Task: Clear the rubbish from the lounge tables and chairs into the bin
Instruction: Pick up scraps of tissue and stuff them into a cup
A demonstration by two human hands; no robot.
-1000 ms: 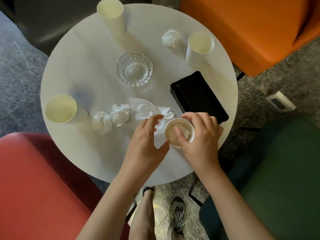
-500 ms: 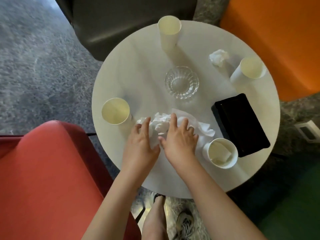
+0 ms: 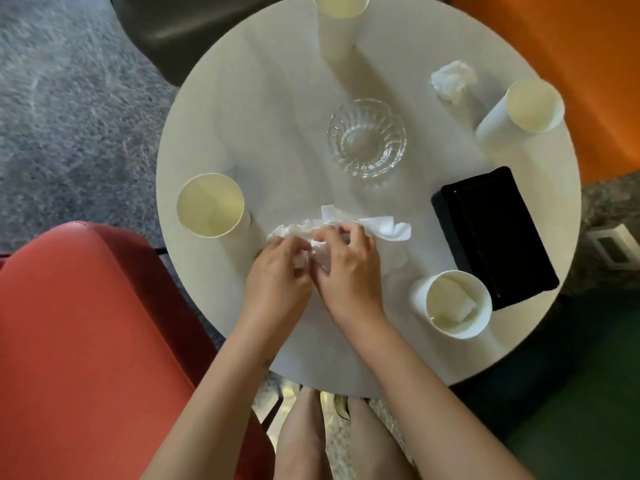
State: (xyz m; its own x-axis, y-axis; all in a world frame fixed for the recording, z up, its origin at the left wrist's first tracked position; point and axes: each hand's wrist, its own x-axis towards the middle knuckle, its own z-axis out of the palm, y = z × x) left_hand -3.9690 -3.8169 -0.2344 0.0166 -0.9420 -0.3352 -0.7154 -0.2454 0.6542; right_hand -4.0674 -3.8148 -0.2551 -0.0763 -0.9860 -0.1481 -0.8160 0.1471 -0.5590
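A round white table (image 3: pixel 277 109) carries the rubbish. My left hand (image 3: pixel 280 271) and my right hand (image 3: pixel 346 268) both grip a heap of crumpled white tissues (image 3: pixel 377 227) near the table's front; most of the heap is hidden under my fingers. A paper cup (image 3: pixel 457 306) with a tissue stuffed inside stands to the right of my hands. Three more paper cups stand around the table: one at the left (image 3: pixel 211 213), one at the back (image 3: pixel 337 26) and one at the right (image 3: pixel 523 112). Another tissue ball (image 3: pixel 452 79) lies near the right cup.
A glass bowl (image 3: pixel 367 136) sits mid-table and a black tray (image 3: pixel 491 233) at the right. A red chair (image 3: pixel 86 341) stands at the left, an orange chair (image 3: pixel 571 46) at back right, a dark chair (image 3: pixel 194 29) behind, a green chair (image 3: pixel 571 410) at the right. No bin is visible.
My right hand let go of the cup with the tissue and moved left. Both hands have closed round the tissues and are bunching them together.
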